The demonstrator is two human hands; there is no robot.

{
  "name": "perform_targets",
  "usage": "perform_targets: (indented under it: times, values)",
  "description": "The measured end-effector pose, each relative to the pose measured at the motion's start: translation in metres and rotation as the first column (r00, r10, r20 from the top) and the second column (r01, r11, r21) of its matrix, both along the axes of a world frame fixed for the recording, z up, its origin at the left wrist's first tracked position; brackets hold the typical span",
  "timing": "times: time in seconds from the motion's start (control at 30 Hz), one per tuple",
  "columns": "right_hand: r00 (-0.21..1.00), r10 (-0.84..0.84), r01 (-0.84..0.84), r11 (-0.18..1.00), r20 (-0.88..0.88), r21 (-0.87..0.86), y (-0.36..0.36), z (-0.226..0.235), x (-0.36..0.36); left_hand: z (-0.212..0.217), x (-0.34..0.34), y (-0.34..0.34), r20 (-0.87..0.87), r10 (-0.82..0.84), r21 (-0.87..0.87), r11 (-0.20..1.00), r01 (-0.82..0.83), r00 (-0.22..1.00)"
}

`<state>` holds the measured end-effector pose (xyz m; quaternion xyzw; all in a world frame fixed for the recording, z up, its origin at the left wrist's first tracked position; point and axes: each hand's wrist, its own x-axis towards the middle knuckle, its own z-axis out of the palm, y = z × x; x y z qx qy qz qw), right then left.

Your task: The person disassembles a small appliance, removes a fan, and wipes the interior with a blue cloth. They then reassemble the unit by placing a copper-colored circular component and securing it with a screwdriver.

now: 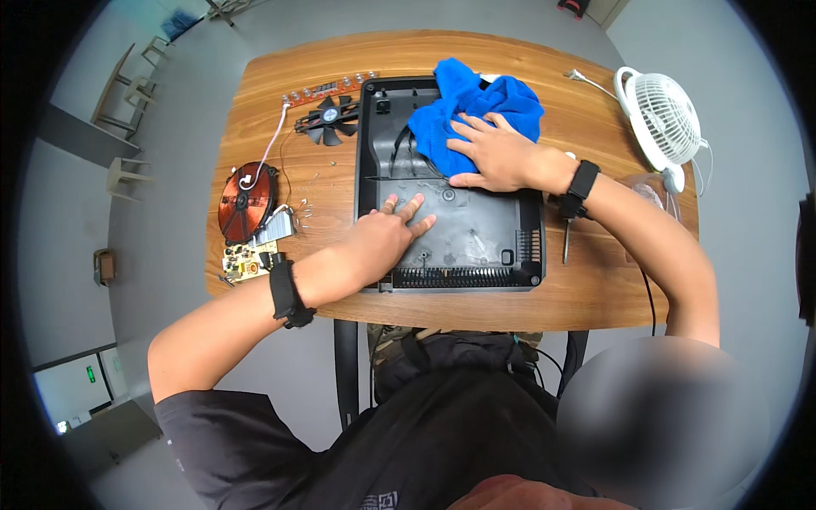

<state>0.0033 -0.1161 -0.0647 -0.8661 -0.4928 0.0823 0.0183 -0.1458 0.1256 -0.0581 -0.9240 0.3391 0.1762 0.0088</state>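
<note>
Head view showed the right hand (497,157) pressing a blue cloth (476,106) flat on the black tray (476,234) on the counter (595,289); left hand (387,238) rested open, steadying it. Dusty marks remained near the front

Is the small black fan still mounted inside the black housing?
No, the black fan lies on the wooden table, left of the black housing.

Matt black plastic housing (476,229), dusty, faintly scuffed, ribbed vent slots along near edge. Soft blue cloth (476,106), fuzzy and crumpled. Wood-grain table (595,289), smooth with satin sheen. Glossy copper wire coil (246,202). Black plastic fan (331,117). White plastic desk fan (663,115), smooth grille.
</note>
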Motion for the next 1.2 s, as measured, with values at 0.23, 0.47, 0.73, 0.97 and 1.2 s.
perform_targets:
  times: [0.23, 0.47, 0.73, 0.97, 1.2]
  values:
    - [0.984, 0.107, -0.111, 0.994, -0.146, -0.019, -0.005, 0.012, 0.017, 0.007, 0.004, 0.000, -0.020, -0.009, -0.036, 0.999, 0.009, 1.000]
    - [0.960, 0.213, -0.226, 0.973, -0.181, -0.052, -0.006, 0.045, 0.021, 0.007, 0.004, 0.001, -0.021, 0.011, -0.009, 1.000, -0.012, 1.000]
    - [0.947, 0.134, -0.068, 0.972, 0.293, -0.226, 0.005, 0.015, 0.016, 0.004, 0.001, -0.002, -0.002, -0.009, 0.017, 1.000, 0.009, 1.000]
    - [0.990, 0.142, -0.142, 0.982, -0.006, -0.129, 0.003, 0.018, 0.005, 0.006, -0.001, -0.002, -0.004, 0.000, -0.021, 1.000, 0.000, 1.000]
    - [0.925, 0.139, -0.145, 0.989, -0.354, 0.010, 0.016, 0.031, 0.018, 0.006, 0.001, -0.003, -0.008, 0.009, -0.021, 1.000, -0.009, 1.000]
